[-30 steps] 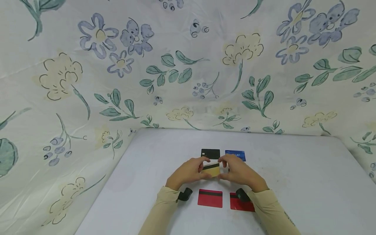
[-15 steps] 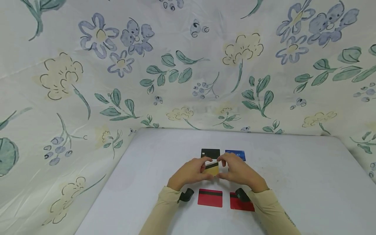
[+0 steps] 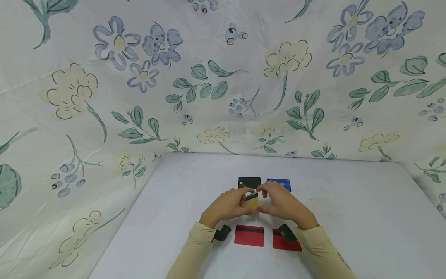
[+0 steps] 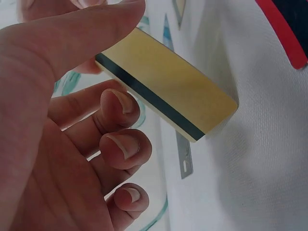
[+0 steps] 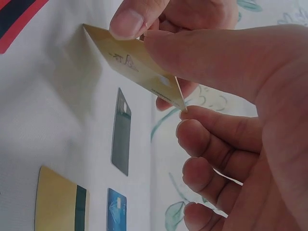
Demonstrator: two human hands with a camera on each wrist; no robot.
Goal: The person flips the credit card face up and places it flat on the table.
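A gold bank card (image 3: 252, 201) with a dark magnetic stripe is held tilted above the table between my two hands. My left hand (image 3: 226, 204) pinches it between thumb and index finger; its other fingers curl loosely below in the left wrist view. My right hand (image 3: 285, 204) has its thumb along the card's printed face and its index fingertip at one corner, as the right wrist view shows. That face carries a small logo. A second gold card (image 5: 60, 199) lies flat on the table, mostly covered by my right hand in the head view.
Behind the hands lie a black card (image 3: 249, 182) and a blue card (image 3: 283, 184). Nearer the body are two red cards, the left one (image 3: 249, 235) fully visible and the right one (image 3: 285, 243) partly under the wrist camera. A floral cloth (image 3: 223, 97) hangs behind the white table (image 3: 167, 217).
My left hand has shifted slightly right, closer to the right hand. The gold card has turned a little between them, and less of it shows in the head view.
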